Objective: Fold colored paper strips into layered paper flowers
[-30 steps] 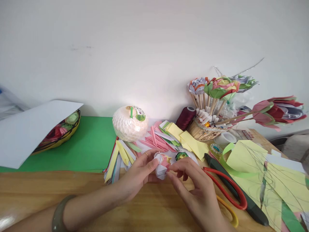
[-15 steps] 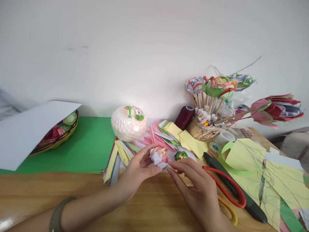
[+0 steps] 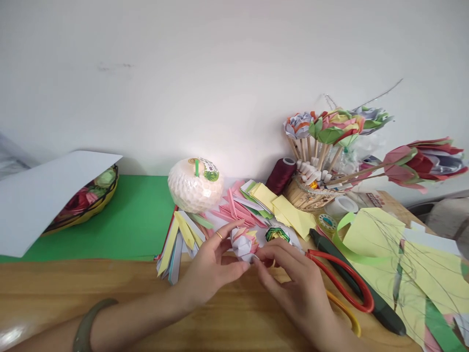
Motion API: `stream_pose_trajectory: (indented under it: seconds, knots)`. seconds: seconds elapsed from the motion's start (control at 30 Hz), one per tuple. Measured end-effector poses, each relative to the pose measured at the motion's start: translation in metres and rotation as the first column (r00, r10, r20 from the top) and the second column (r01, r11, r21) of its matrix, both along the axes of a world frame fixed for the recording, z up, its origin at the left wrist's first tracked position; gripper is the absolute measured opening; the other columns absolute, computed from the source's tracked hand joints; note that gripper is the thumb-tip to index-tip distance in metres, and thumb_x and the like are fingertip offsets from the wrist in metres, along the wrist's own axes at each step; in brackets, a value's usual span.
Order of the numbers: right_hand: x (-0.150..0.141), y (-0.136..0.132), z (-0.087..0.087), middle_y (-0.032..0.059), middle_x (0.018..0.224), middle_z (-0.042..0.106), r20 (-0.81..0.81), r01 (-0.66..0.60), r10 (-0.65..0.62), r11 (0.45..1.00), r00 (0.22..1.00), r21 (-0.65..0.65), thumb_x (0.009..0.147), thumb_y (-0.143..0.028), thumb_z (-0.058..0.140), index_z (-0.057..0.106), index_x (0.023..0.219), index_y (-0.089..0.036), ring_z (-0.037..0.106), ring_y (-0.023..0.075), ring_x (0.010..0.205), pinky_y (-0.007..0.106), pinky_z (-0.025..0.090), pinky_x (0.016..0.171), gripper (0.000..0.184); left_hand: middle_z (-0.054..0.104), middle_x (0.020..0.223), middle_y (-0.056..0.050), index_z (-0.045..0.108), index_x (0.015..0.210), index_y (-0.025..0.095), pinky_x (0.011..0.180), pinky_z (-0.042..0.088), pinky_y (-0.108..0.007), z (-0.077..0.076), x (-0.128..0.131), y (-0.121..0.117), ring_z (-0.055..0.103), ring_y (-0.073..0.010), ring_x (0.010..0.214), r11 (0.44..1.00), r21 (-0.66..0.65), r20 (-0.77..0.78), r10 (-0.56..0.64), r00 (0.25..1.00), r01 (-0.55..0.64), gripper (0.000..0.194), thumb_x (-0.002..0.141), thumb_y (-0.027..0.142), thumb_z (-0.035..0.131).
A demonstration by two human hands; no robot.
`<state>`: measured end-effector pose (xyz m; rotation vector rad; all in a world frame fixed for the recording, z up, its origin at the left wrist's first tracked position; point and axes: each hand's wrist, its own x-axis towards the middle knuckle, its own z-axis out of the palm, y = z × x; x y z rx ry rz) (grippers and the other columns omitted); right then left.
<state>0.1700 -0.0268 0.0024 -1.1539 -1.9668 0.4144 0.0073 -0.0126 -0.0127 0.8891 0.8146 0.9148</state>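
Note:
A small folded paper flower (image 3: 244,243), white with pink and yellow petals, is held above the wooden table. My left hand (image 3: 216,261) grips its left side between thumb and fingers; a ring and a green bangle show on that arm. At the flower's lower right edge, my right hand (image 3: 293,278) pinches a white petal or thin piece with thumb and index finger. Just behind the right fingers lies a dark green and yellow patterned round object (image 3: 276,233). Folded paper strips (image 3: 240,208) in pink, white and green lie beyond the flower.
Red-handled scissors (image 3: 344,278) and a dark green tool (image 3: 384,313) lie beside my right hand, near yellow paper (image 3: 428,274) with loose wires. Behind stand a wrapped coconut (image 3: 196,188), a maroon thread spool (image 3: 281,175) and a basket (image 3: 304,195) of paper flowers. Green board (image 3: 142,210) lies left.
The paper flower has been tipped more upright and has shifted slightly right. My right fingers have drawn in closer at its lower edge; the view has moved a little.

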Motion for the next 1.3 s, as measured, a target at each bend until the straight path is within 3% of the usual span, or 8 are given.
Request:
stream_pose_trajectory:
  seconds: [0.17, 0.4, 0.63, 0.93, 1.3]
  knots:
    - [0.001, -0.001, -0.006, 0.0025, 0.069, 0.06, 0.035, 0.011, -0.014, 0.996, 0.999, 0.093, 0.08, -0.007, 0.049, 0.059, 0.078, -0.019, 0.059, 0.0134, 0.061, 0.023, 0.048, 0.056, 0.015, 0.064, 0.105, -0.004, 0.049, 0.122, 0.024, 0.089, 0.043, -0.031, -0.001, 0.001, -0.001, 0.056, -0.0208, 0.104, 1.0, -0.006, -0.044, 0.011, 0.999, -0.011, 0.057, 0.068, 0.014, 0.067]
    - [0.001, 0.001, 0.0, 0.0013, 0.067, 0.057, -0.029, -0.048, 0.045, 0.993, 0.999, -0.106, 0.08, -0.011, 0.05, 0.055, 0.073, -0.019, 0.055, 0.0129, 0.06, 0.023, 0.046, 0.055, 0.012, 0.063, 0.106, -0.004, 0.048, 0.122, 0.023, 0.086, 0.045, -0.028, 0.0, 0.0, -0.001, 0.055, -0.0195, 0.104, 1.0, 0.008, -0.058, -0.022, 0.998, 0.023, 0.056, 0.07, 0.013, 0.066]
    - [0.002, 0.002, 0.004, 0.001, 0.067, 0.057, -0.045, -0.06, 0.054, 0.987, 0.998, -0.146, 0.08, -0.008, 0.045, 0.056, 0.073, -0.019, 0.054, 0.0129, 0.059, 0.023, 0.046, 0.055, 0.017, 0.063, 0.108, -0.003, 0.051, 0.119, 0.024, 0.084, 0.045, -0.028, -0.002, 0.001, 0.0, 0.054, -0.0203, 0.107, 1.0, -0.004, -0.042, -0.006, 0.999, 0.006, 0.054, 0.069, 0.011, 0.066]
    - [0.003, 0.003, -0.005, 0.0026, 0.072, 0.059, 0.044, -0.034, 0.033, 0.999, 0.998, 0.023, 0.08, -0.006, 0.047, 0.057, 0.081, -0.019, 0.058, 0.0141, 0.064, 0.024, 0.048, 0.058, 0.016, 0.065, 0.108, -0.001, 0.056, 0.111, 0.024, 0.091, 0.043, -0.029, 0.002, 0.002, 0.001, 0.056, -0.0194, 0.105, 0.996, -0.078, -0.035, 0.049, 0.998, -0.051, 0.049, 0.065, 0.012, 0.069]
    - [0.004, 0.003, 0.0, 0.0022, 0.072, 0.059, 0.013, -0.07, 0.071, 0.996, 0.997, -0.051, 0.081, -0.007, 0.048, 0.059, 0.083, -0.018, 0.057, 0.0126, 0.063, 0.023, 0.047, 0.058, 0.016, 0.066, 0.106, 0.0, 0.056, 0.11, 0.024, 0.09, 0.043, -0.029, 0.002, 0.002, 0.001, 0.057, -0.0178, 0.103, 0.996, -0.076, -0.016, 0.049, 0.999, -0.05, 0.047, 0.067, 0.012, 0.069]
